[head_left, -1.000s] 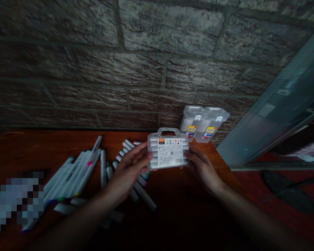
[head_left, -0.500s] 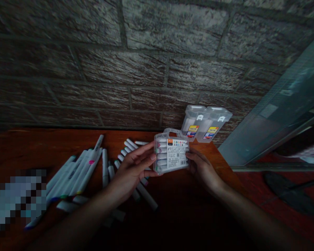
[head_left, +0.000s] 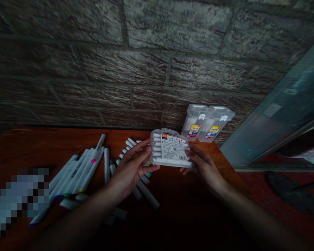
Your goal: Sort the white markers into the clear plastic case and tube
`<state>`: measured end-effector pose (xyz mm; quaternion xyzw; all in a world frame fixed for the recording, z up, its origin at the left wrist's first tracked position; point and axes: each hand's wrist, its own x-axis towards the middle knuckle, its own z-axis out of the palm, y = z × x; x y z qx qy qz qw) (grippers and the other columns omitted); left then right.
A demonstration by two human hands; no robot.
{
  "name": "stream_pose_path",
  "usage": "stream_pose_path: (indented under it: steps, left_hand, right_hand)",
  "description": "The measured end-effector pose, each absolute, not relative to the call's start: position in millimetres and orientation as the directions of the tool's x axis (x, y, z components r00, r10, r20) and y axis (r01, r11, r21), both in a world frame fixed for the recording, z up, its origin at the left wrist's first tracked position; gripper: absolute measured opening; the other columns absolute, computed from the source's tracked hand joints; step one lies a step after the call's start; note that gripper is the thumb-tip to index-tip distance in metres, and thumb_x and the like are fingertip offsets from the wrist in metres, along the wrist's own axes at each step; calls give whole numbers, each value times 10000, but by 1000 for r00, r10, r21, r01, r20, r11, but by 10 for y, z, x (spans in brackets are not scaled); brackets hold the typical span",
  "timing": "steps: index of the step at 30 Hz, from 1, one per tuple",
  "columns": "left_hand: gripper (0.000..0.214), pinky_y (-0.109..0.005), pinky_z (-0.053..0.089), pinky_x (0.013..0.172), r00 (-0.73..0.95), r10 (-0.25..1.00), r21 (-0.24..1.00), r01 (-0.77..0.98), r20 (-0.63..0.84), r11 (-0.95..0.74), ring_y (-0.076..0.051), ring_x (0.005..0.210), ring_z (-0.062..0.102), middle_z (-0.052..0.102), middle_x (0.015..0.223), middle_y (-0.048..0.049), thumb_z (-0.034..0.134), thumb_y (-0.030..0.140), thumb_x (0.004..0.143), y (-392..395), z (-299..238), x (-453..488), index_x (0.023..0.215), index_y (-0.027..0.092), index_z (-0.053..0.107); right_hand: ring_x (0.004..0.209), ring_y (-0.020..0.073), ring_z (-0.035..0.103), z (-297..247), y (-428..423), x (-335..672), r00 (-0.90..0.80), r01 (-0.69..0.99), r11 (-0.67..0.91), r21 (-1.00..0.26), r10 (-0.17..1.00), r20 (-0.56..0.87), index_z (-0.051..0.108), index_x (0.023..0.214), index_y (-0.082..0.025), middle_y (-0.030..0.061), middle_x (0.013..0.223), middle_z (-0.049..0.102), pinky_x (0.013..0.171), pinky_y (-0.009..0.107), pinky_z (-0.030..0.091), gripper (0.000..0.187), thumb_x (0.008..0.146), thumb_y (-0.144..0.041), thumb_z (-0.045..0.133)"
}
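Clamped at its two short ends between left hand [head_left: 129,167] and right hand [head_left: 204,168]: a clear plastic case [head_left: 172,149], raised over the brown table [head_left: 42,139] and tilted, handle edge toward the wall [head_left: 146,69]. On the left, thumb pressed on the front near the edge, fingers behind and below; on the right, thumb at the edge, fingers curled round the lower corner. Facing the camera, a white label [head_left: 174,146] with an orange-and-black block, rows of small coloured marks and a barcode; print too small to read. Visible through the plastic, white packed markers [head_left: 157,154], side by side.

Beneath and partly behind the left hand, a fan of loose markers [head_left: 149,195], some with coloured ends. Farther left, a bigger heap of markers [head_left: 75,174], mostly slanted alike, one crossing the others near the top, with pink, yellow, green and blue showing in places. Just beyond the case, two clear boxes [head_left: 216,125], standing side by side close to the wall, each with a yellow-and-blue sticker. Past the table's right edge, a slanting panel [head_left: 272,101], then red floor [head_left: 253,195] and a dark round base [head_left: 294,193]. At lower left, a pixelated patch [head_left: 18,195], contents hidden.
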<state>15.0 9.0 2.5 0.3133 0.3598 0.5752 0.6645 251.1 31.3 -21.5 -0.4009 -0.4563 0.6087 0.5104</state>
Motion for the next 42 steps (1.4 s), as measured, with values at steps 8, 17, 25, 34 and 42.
stream_pose_path:
  steps: [8,17,25,34,42]
  left_hand:
    - [344,-292,701,616,-8,978,824,-540,-207,170,-186,853,770,754,1228,-98,584,63,969,125,20,150,1276,181,685]
    - [197,-308,694,558,-62,956,801,-562,-288,205,-192,768,774,802,1008,-96,551,69,995,187,-18,157,1040,122,735]
    - [195,-321,702,608,-52,957,805,-554,-285,210,-199,817,772,788,1060,-116,527,77,1007,193,-48,153,1004,106,720]
    - [174,-308,679,516,-42,956,826,-515,-291,229,-187,664,760,787,967,-101,526,97,1005,189,-34,158,1026,100,699]
    - [184,-265,626,442,-6,951,835,-481,-309,268,-153,469,691,750,751,-64,475,115,1027,190,-35,151,1029,95,658]
  right_hand:
    - [494,120,668,-203,309,2508,-110,-292,-18,-956,994,15,660,1156,-204,-4,855,719,451,234,582,362,868,-383,788]
    - [502,126,655,-192,292,2531,-152,-356,9,-934,986,67,661,1241,-191,6,818,707,468,250,583,418,887,-384,769]
    - [499,118,636,-159,251,2537,-172,-369,50,-928,978,121,585,1406,-181,-9,763,694,479,242,570,568,904,-378,765]
    - [489,134,628,-147,213,2536,-180,-286,107,-952,970,163,511,1496,-177,-34,651,643,484,246,556,673,914,-409,754]
    - [497,134,632,-107,174,2540,-197,-287,149,-946,958,210,444,1562,-219,-29,705,644,478,247,549,755,903,-396,768]
